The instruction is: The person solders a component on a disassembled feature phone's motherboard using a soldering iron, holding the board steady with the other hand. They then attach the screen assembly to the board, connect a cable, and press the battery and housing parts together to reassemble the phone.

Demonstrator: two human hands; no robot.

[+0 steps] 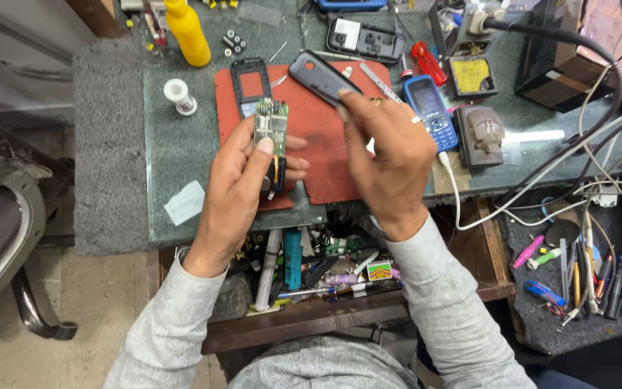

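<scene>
We see from one head camera, looking steeply down, close over the bench (181,144) and near drawer (325,288).

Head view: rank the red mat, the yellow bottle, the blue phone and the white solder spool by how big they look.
1. Red mat, clearly largest.
2. Yellow bottle and blue phone look alike in size; the bottle is cut off by the top edge, so I won't rank them.
3. White solder spool, smallest.
</scene>
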